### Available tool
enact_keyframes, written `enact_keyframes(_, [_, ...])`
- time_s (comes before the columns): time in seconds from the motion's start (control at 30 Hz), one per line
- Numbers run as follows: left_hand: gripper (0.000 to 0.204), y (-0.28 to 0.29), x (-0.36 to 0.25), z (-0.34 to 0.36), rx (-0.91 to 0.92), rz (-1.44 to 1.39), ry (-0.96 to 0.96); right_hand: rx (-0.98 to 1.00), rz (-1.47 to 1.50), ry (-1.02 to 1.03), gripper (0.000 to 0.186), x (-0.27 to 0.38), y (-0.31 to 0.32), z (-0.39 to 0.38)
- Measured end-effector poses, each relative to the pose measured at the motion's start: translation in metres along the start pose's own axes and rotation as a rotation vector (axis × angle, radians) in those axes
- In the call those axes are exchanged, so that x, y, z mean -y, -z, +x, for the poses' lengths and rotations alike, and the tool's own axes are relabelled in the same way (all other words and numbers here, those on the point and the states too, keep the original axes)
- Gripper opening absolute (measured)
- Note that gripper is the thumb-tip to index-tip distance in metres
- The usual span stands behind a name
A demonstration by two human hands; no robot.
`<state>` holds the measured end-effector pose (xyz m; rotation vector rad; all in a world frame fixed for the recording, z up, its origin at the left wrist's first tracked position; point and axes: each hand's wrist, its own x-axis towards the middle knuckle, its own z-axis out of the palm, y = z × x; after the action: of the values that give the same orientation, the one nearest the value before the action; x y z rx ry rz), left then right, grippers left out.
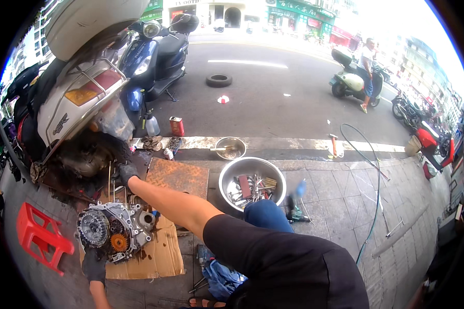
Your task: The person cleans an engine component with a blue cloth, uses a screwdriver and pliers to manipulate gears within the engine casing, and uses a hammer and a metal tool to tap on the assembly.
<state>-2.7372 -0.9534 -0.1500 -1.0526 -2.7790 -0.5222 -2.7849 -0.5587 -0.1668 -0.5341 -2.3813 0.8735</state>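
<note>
Just beyond the left fingers (94, 257), perhaps in contact, the engine (117, 226).

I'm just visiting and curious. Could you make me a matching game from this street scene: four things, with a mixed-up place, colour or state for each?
Things
1. Engine
2. Stool
3. Large bowl
4. Tyre

Descriptions
A. Lying on the road
B. Holding a jumble of tools
C. On stained cardboard
D. Bright red all over

Right pairs: 1-C, 2-D, 3-B, 4-A.
</note>
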Motion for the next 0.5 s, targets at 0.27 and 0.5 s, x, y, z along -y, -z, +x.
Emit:
enact_keyframes(0.27, [0.041, -0.092, -0.013, 0.034, -0.062, -0.312, 0.002, -0.332, 0.698, -0.248, 0.022, -0.126, -0.033, 0.039])
enact_keyframes(0.5, [0.042, -0.026, -0.017, 0.008, -0.006, -0.179, 0.107, -0.168, 0.781, -0.316, 0.024, -0.014, 0.023, -0.016])
